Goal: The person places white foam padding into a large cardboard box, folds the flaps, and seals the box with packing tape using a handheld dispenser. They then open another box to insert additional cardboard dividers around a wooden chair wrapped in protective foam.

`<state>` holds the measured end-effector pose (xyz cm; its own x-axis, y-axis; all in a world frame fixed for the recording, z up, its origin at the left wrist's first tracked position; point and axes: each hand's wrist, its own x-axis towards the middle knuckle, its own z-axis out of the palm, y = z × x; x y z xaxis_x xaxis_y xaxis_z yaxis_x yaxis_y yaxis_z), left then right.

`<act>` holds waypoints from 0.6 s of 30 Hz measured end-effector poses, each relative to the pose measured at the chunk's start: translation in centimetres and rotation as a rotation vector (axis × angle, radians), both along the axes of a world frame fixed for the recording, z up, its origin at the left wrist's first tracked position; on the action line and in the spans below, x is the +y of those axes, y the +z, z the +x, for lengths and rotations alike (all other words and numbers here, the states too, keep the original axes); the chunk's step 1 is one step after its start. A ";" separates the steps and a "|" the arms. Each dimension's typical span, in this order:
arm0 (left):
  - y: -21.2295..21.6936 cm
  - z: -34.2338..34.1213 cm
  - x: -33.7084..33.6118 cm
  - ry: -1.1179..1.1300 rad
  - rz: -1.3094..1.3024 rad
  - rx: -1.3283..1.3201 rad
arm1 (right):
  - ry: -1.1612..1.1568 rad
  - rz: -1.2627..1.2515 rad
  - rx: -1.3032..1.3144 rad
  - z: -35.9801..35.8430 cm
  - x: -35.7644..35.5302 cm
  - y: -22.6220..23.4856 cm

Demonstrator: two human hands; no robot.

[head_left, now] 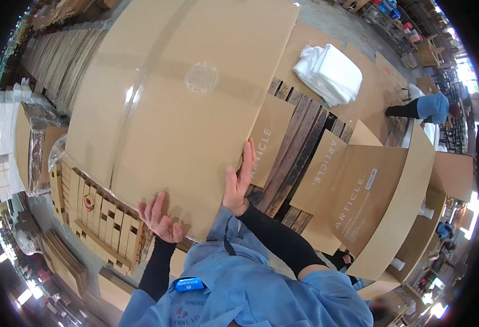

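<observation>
A large closed cardboard box (157,125) with a strip of clear tape (132,94) along its top fills the middle and upper left. My left hand (162,218) rests on its near edge, fingers spread on the cardboard. At the box's right near side, my right hand (240,180) lies against the edge with its fingers stretched out and the thumb apart. Neither hand grips anything that I can see. Black sleeves cover both forearms below the hands.
To the right stand a wooden pallet (291,144) and an open cardboard box (367,196) with raised flaps. White folded foam sheets (329,73) lie farther back, near a person in blue (433,108). A tape roll (89,203) sits on slatted cardboard pieces (106,223) at left.
</observation>
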<state>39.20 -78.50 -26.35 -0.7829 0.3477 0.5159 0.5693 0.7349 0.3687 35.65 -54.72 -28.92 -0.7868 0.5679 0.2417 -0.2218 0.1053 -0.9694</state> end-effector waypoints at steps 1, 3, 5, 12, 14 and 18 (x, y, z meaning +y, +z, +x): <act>0.0 -0.3 -0.4 -0.005 0.008 0.011 | -0.008 0.028 -0.014 -0.4 -0.2 0.2; -0.1 -0.4 -1.1 -0.008 0.036 0.004 | 0.001 0.060 -0.030 -0.4 -0.8 0.7; -0.1 -0.8 -1.3 -0.012 0.066 0.007 | 0.011 0.082 -0.014 -0.6 -0.8 0.7; 0.0 0.1 -1.1 0.001 0.032 0.010 | 0.076 0.031 0.038 -0.3 -0.6 0.2; -0.2 -0.3 -1.7 0.031 0.064 0.012 | 0.081 0.045 0.038 -0.7 -1.0 0.4; 2.1 -2.7 -3.8 0.084 0.065 -0.027 | 0.081 0.060 0.040 -3.2 -3.9 1.8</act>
<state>36.46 -82.27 -24.25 -0.8217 0.2465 0.5139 0.4958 0.7538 0.4312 32.42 -58.65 -27.09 -0.8186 0.4866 0.3053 -0.2701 0.1429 -0.9522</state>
